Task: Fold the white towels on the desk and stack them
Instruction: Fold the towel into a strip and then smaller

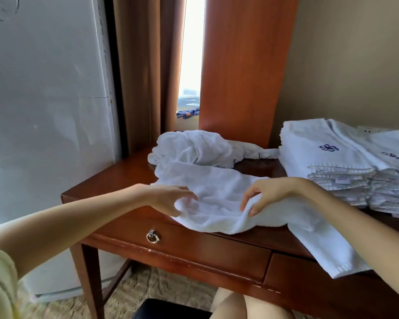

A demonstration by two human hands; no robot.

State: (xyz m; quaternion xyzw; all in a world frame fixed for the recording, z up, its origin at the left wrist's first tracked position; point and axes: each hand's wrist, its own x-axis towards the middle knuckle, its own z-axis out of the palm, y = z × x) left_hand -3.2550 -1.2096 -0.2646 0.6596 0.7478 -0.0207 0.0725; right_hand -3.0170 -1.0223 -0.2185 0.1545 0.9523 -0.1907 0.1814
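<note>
While your left hand (171, 199) and right hand (266, 195) both pinch the loose towel (217, 187), its near right end overhangs the desk (111, 178); a careless pull may drag it off.

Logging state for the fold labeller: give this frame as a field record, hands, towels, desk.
left hand: grips unfolded towel's near edge
right hand: pinches the same towel
unfolded towel: spread on desk, one end hanging over front edge
crumpled towels: heap at desk's back
folded towels: stacked on desk's right side, blue monograms on top
desk: wooden, drawer with ring pull
</note>
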